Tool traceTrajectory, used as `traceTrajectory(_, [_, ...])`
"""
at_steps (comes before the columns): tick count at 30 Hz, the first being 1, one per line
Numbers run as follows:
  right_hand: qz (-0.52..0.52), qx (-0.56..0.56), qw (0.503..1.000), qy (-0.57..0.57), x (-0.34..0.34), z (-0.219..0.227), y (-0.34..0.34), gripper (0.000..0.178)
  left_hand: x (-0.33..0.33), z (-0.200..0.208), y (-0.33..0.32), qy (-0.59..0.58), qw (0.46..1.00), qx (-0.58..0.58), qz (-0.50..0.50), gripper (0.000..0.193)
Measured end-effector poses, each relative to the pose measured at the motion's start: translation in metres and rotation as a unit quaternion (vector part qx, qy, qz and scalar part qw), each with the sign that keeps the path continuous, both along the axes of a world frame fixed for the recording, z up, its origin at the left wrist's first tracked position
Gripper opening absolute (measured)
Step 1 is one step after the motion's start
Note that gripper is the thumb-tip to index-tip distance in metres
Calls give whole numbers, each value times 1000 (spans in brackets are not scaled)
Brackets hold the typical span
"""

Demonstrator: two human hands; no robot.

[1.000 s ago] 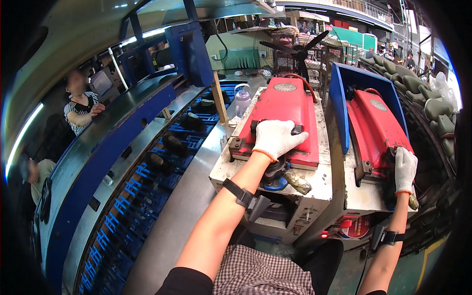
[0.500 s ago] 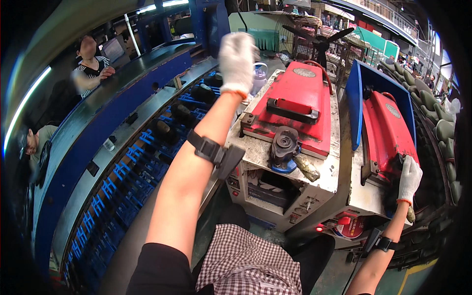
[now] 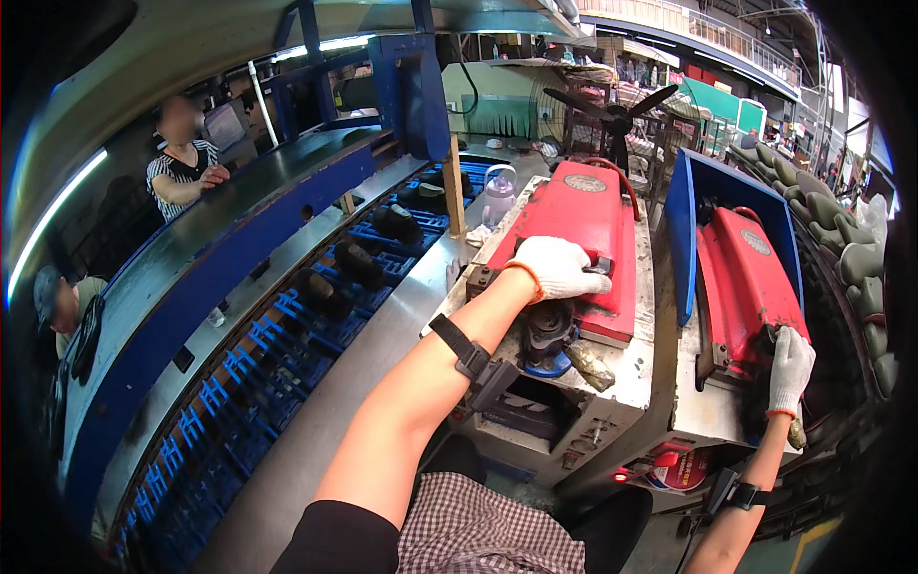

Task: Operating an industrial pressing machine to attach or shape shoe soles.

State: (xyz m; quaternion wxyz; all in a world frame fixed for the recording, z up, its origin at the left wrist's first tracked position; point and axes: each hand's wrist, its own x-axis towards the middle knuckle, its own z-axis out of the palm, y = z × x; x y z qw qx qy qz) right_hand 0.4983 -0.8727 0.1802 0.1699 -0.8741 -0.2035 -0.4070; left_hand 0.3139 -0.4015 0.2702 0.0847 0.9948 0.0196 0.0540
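Observation:
My white-gloved left hand (image 3: 559, 269) is closed over the black handle (image 3: 601, 264) on the red cover (image 3: 579, 215) of the nearer machine. Most of that handle is hidden under the glove. Below my left wrist, a round black part (image 3: 548, 325) stands on a blue base at the machine's front, beside a grimy wrapped lever (image 3: 591, 367). To the right, my gloved right hand (image 3: 792, 371) grips a black handle (image 3: 768, 337) at the front end of the second machine's red cover (image 3: 755, 277). Its fingertips are partly hidden.
A blue metal hood (image 3: 685, 239) surrounds the second red cover. On the left, a conveyor with blue racks (image 3: 249, 330) carries dark shoe-like pieces (image 3: 397, 223). Two people are beyond the blue beam (image 3: 239, 225). A black fan (image 3: 617, 120) stands behind; olive pieces (image 3: 861, 258) line the right.
My left hand has come down from the air onto the black handle of the nearer red cover. My right hand stays at its handle. The view has shifted slightly.

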Motion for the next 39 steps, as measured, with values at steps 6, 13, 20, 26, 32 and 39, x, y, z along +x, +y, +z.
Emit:
traceTrajectory(6, [-10, -4, 999, -36, 12, -6, -6, 33, 8, -13, -1, -65, 998, 5, 10, 64])
traceTrajectory(13, [-7, 0, 1000, 9, 8, -4, -5, 32, 20, -10, -1, -20, 999, -23, 34, 64])
traceTrajectory(20, [-17, -6, 1000, 16, 9, -5, -12, 34, 18, -9, -5, -27, 999, -29, 24, 71])
traceTrajectory(26, [-21, -8, 999, 25, 15, -6, -19, 36, 15, 1, -12, 20, 999, -16, 34, 73])
traceTrajectory(32, [-12, -6, 1000, 27, 15, -4, -14, 36, 18, -6, -7, -10, 999, -4, 47, 72])
traceTrajectory(39, [6, 14, 1000, 3, 11, -3, -3, 31, 20, -7, -6, -29, 998, -8, 61, 72])
